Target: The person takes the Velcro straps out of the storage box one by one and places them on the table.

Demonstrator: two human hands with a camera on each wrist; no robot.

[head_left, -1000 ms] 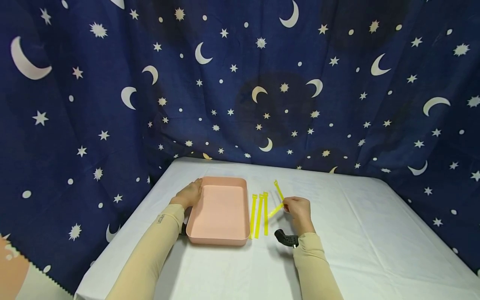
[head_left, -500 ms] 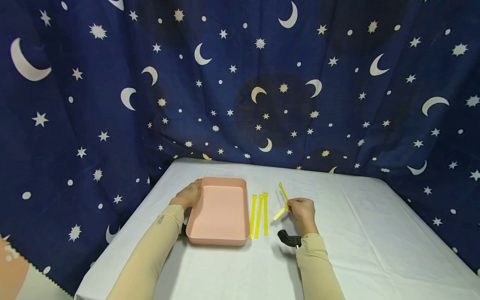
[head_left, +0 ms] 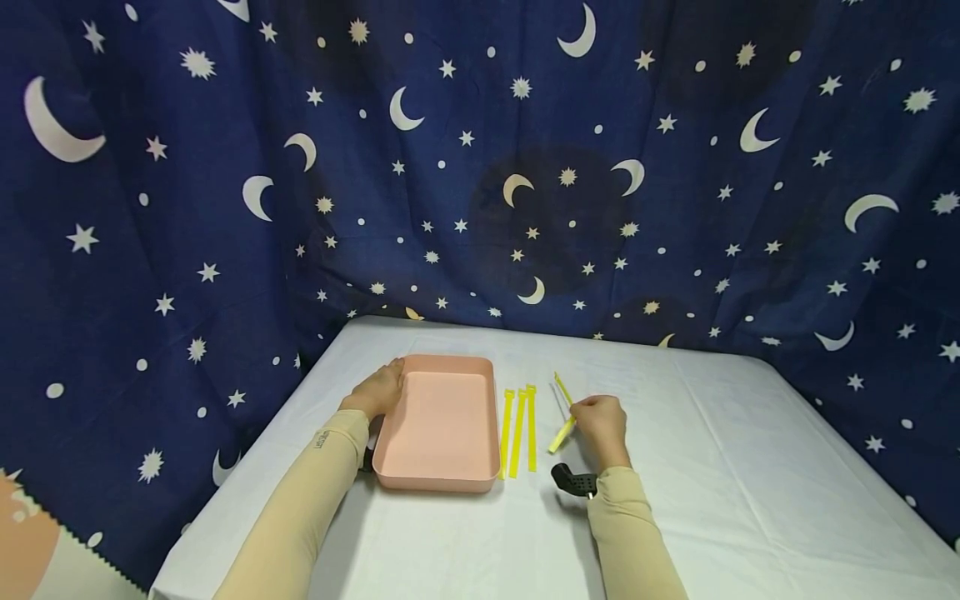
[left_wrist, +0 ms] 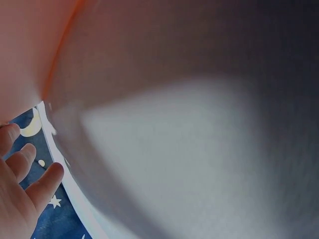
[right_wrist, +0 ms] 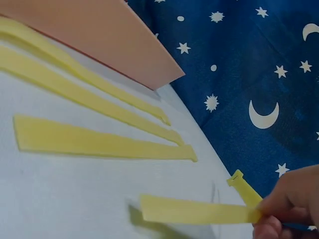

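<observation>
My right hand (head_left: 602,423) pinches a yellow cable tie (head_left: 562,438) near its middle, raised over the table. In the right wrist view, one flat tail of that tie (right_wrist: 199,210) points left over its shadow, and the slotted head end sticks up behind the fingertips. Three more yellow cable ties (head_left: 532,433) lie side by side, heads facing the back, just right of a pink rectangular tray (head_left: 438,425). At the tray's far left side rests my left hand (head_left: 380,390). Its loosely extended fingers (left_wrist: 45,188) show beside the tray's outer wall in the left wrist view; the thumb is hidden.
A white cloth (head_left: 735,500) covers the table. Behind it hangs a dark blue curtain (head_left: 450,183) with moons and stars. A black camera mount (head_left: 573,481) sits under the right wrist, close above the cloth.
My right hand first moved slightly right with the cable tie, then a little back left. The tie turned and its bend straightened, its tail now pointing nearer to me. My left hand and the tray stayed put.
</observation>
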